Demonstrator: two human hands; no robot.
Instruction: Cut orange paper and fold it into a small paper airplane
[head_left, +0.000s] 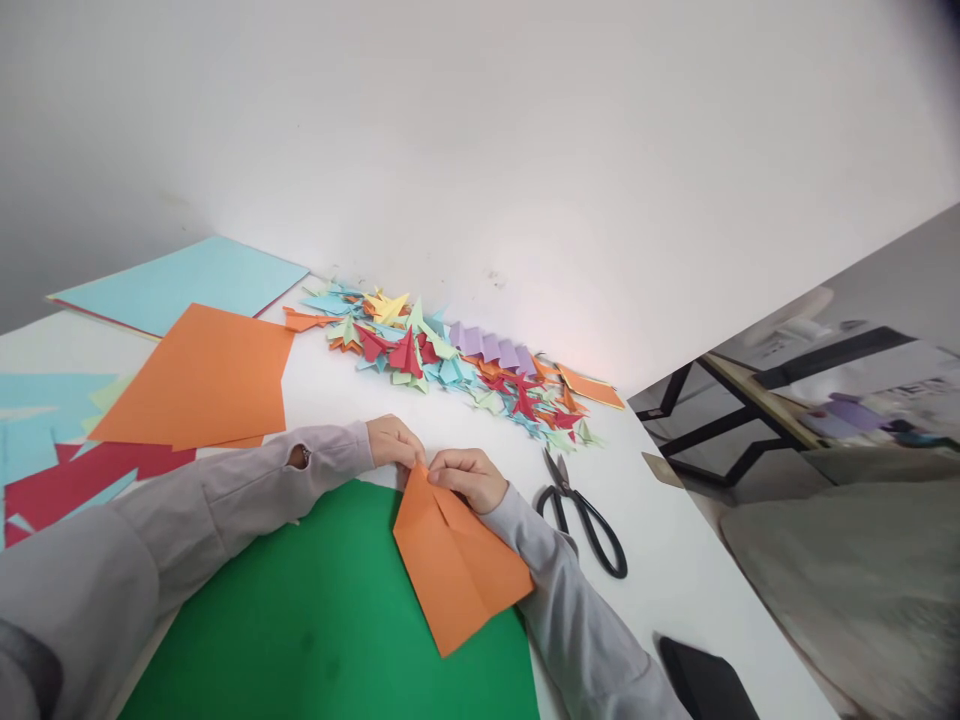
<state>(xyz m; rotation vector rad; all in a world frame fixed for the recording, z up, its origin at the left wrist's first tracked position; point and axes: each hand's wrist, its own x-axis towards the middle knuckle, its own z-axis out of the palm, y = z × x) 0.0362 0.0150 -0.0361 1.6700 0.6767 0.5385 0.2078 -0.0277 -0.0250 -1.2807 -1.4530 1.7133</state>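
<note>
A partly folded sheet of orange paper (457, 570) lies over a green sheet (322, 610), its narrow end pointing away from me. At that tip, my left hand (395, 442) pinches the paper with its fingers closed. Just to its right, my right hand (471, 476) grips the same end between thumb and fingers. Creases run down the orange paper, and a folded flap shows near the tip. Beside my right forearm rest black-handled scissors (581, 510), blades slightly apart.
A pile of small folded paper pieces (405, 352) in several colours runs along the wall. Orange sheets (206, 385), a light blue stack (195, 285) and red scraps (82, 480) lie at left. A black flat object (705, 680) sits near the table's right edge.
</note>
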